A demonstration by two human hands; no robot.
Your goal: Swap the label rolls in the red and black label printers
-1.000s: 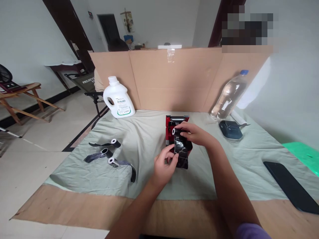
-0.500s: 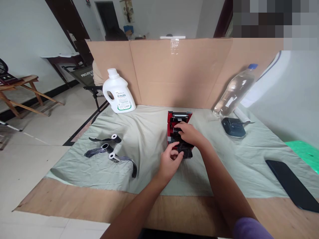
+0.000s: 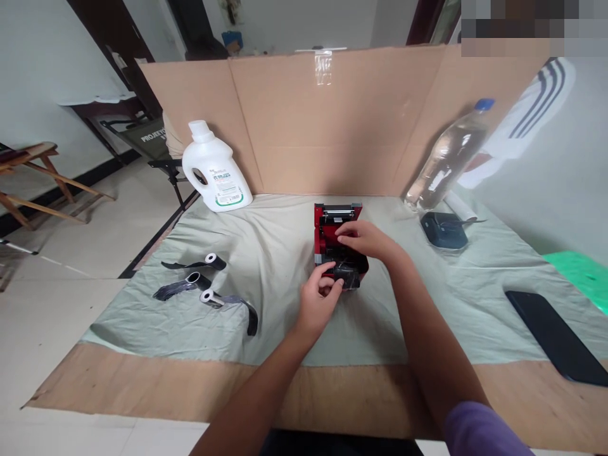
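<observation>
- Left hand (image 3: 321, 295): thumb and forefinger nearly together, pinching the edge of a black strip (image 3: 349, 277) that spreads rightward from their tips.
- Right hand (image 3: 365, 239): thumb and forefinger slightly parted, nothing visible between them.
- Red device (image 3: 327, 237): lies open below the right fingertips and just beyond the left ones.
- Three black rolls (image 3: 218, 262): well left of the left fingers, tails loose.

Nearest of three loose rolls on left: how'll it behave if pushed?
The roll may turn easily, being round and lying on its side. Its curled black tail looks floppy, so would likely drag. The wrinkled cloth might slow it.
</observation>
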